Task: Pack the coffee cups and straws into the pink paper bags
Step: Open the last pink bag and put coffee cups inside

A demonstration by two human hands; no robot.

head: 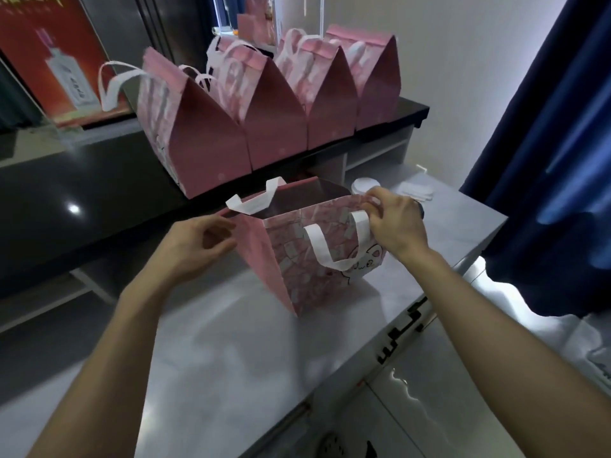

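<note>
An open pink paper bag (307,259) with white ribbon handles stands on the grey counter (231,342) in front of me. My left hand (195,246) pinches the bag's left top edge. My right hand (393,223) pinches the right top corner of the rim. The bag's inside looks dark, and I cannot tell what it holds. Just behind the bag, a white cup lid (363,186) shows past my right hand. Farther right lies a pile of white wrapped straws (415,190).
Several closed pink bags (264,107) stand in a row on the raised black shelf (406,110) behind. A red poster (53,54) leans at the back left. A dark blue curtain (545,160) hangs at the right. The counter edge runs diagonally at lower right.
</note>
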